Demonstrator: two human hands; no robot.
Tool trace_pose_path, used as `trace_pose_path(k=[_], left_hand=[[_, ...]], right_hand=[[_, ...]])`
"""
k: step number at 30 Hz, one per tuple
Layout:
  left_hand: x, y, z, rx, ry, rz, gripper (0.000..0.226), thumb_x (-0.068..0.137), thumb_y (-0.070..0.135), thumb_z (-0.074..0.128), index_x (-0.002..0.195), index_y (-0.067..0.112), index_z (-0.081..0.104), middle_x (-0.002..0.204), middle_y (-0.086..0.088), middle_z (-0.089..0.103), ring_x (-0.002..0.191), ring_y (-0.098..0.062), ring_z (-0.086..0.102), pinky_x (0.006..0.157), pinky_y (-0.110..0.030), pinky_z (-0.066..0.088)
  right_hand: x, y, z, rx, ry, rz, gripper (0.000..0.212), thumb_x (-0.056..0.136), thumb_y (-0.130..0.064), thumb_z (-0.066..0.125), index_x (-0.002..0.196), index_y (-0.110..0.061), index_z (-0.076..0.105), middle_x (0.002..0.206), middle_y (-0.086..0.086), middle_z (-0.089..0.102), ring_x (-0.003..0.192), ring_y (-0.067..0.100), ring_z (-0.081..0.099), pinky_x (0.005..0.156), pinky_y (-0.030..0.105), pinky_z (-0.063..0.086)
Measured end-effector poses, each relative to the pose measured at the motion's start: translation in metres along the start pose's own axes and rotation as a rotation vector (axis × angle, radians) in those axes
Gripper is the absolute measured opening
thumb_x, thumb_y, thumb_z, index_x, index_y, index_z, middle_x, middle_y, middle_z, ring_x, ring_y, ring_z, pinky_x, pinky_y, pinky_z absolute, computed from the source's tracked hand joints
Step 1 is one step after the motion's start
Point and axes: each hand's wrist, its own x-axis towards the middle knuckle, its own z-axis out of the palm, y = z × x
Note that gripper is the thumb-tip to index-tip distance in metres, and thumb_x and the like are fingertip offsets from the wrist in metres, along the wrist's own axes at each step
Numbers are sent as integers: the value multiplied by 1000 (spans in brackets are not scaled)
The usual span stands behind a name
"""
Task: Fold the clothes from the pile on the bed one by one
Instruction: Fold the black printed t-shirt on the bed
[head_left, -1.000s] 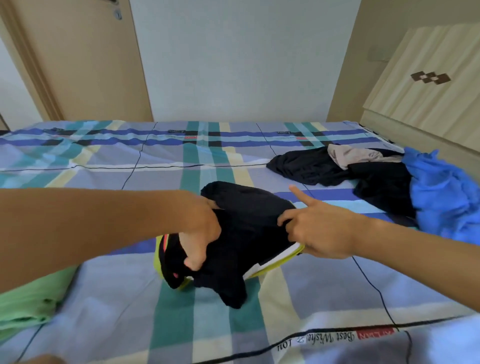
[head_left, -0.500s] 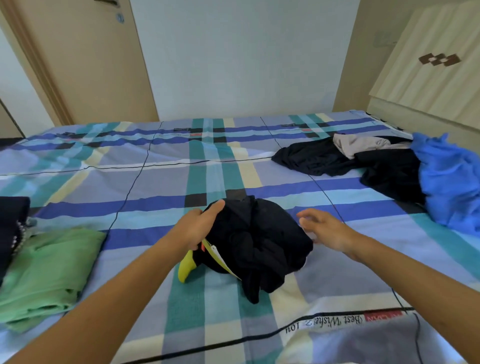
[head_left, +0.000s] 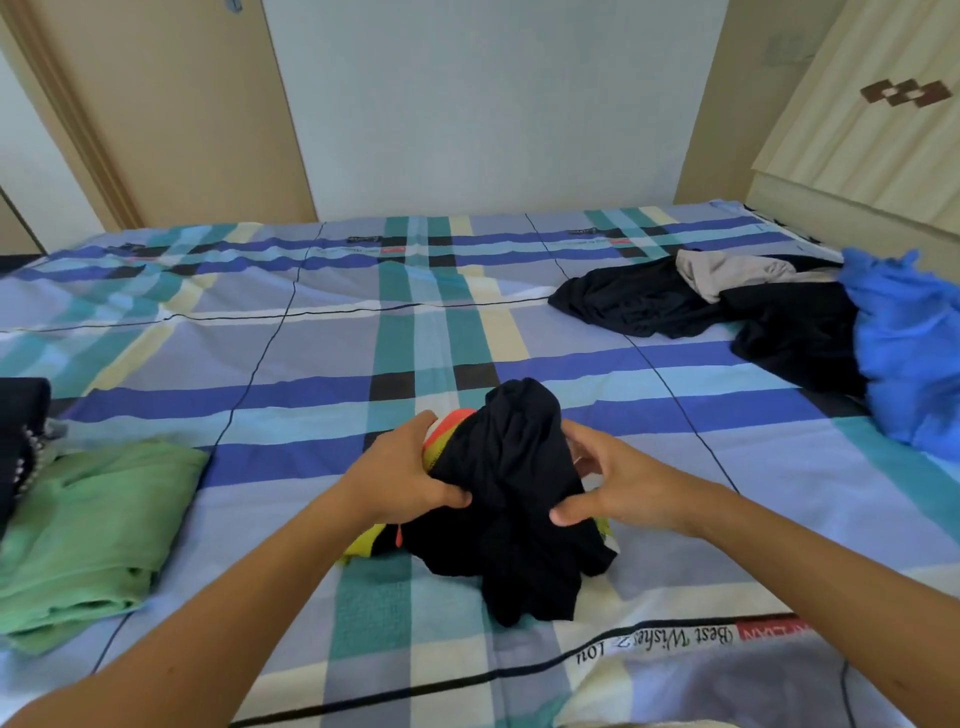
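Observation:
A bunched black garment with yellow and orange trim lies on the checked bed sheet in front of me. My left hand grips its left side near the trim. My right hand pinches its right side, thumb underneath. The pile of unfolded clothes lies at the right: black pieces, a beige one and a bright blue one.
A folded green garment lies at the left edge of the bed, with a dark item with beads behind it. A door stands at the back left and a wooden headboard at the right.
My right hand has closed in and taken hold of the black garment's right side. The left hand shifted its grip, and the orange trim now shows on top.

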Motion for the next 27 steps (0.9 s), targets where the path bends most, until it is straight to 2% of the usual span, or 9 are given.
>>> trace_pose_path(k=[2, 4, 7, 10, 13, 15, 18, 23, 27], left_hand=[[-2, 4, 4, 6, 119, 118, 68, 63, 39, 84, 122, 25, 52, 108, 4, 65, 98, -23, 64, 87, -43, 55], [-6, 14, 9, 4, 295, 206, 55, 65, 36, 78, 112, 32, 49, 96, 6, 65, 87, -25, 65, 77, -45, 57], [-11, 31, 7, 43, 555, 257, 48, 69, 26, 71, 102, 35, 38, 82, 7, 62, 73, -27, 62, 61, -44, 53], [-14, 42, -8, 144, 736, 244, 50, 71, 17, 67, 108, 28, 35, 90, 3, 57, 68, -28, 50, 56, -40, 42], [-12, 42, -18, 267, 824, 191, 53, 69, 7, 64, 114, 18, 39, 104, -4, 50, 75, -32, 49, 51, -36, 31], [-9, 39, -21, 349, 855, 192, 56, 62, 2, 62, 114, 13, 44, 113, -6, 47, 87, -34, 49, 49, -34, 31], [-2, 34, -17, 430, 868, 158, 62, 53, -2, 61, 113, 10, 50, 118, -11, 47, 94, -34, 44, 56, -38, 40], [1, 26, -2, 374, 744, 38, 41, 57, -1, 59, 91, 19, 45, 80, 4, 45, 70, -25, 43, 49, -30, 27], [5, 27, 1, 128, 639, 29, 13, 67, 10, 51, 75, 15, 42, 58, 3, 42, 54, -20, 36, 48, -32, 27]], right_hand=[[-5, 2, 3, -41, 62, -61, 80, 75, -17, 84, 127, -59, 42, 122, -8, 61, 107, 5, 59, 84, 23, 53], [-9, 5, 6, -86, 165, -159, 78, 78, -15, 82, 132, -54, 41, 119, -8, 59, 103, 6, 56, 74, 18, 50], [-15, -2, 3, -271, 379, -336, 56, 82, -8, 68, 121, -41, 45, 108, -4, 55, 96, 13, 55, 71, 31, 50], [-19, -24, -15, -591, 660, -333, 49, 78, -8, 64, 114, -34, 43, 108, -5, 45, 83, 23, 53, 64, 42, 48], [-19, -41, -31, -793, 815, -247, 48, 76, -10, 67, 114, -27, 44, 110, -1, 38, 68, 27, 47, 50, 37, 44], [-13, -46, -28, -840, 819, -148, 44, 79, -12, 67, 113, -25, 43, 109, 0, 37, 68, 26, 43, 49, 35, 41], [6, -38, -20, -901, 765, -49, 44, 81, -11, 65, 116, -23, 42, 107, 2, 38, 74, 25, 42, 52, 34, 40], [29, -3, -6, -955, 492, -259, 56, 59, 5, 68, 108, -19, 58, 104, 3, 48, 90, 26, 49, 69, 33, 41], [37, 19, -15, -787, 297, -299, 36, 67, -10, 71, 95, -22, 52, 100, -4, 45, 88, 19, 45, 69, 33, 44]])
